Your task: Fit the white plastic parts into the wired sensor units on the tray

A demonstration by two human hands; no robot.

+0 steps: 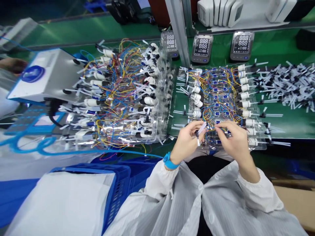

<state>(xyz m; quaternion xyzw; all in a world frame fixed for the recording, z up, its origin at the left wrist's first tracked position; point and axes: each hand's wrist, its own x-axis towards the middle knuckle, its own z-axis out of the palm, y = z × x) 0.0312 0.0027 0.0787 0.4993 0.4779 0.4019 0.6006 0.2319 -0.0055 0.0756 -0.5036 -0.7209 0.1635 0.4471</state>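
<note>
As I watch, the left hand (187, 139) pinches a white strip (202, 128); the right hand (232, 136), fingers narrowed, grip unclear, is at tangled wires (208, 113) right of centre, where tugging could detach one.

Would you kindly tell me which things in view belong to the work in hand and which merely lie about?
Likely in the work: white-tubed piece in the left hand; wires at the right hand; clear tray beneath.
Seemingly lying about: display units; blue crate; coiled blue line.

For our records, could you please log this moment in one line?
left hand: holding white strip; right hand: near wires; below: clear tray
</note>
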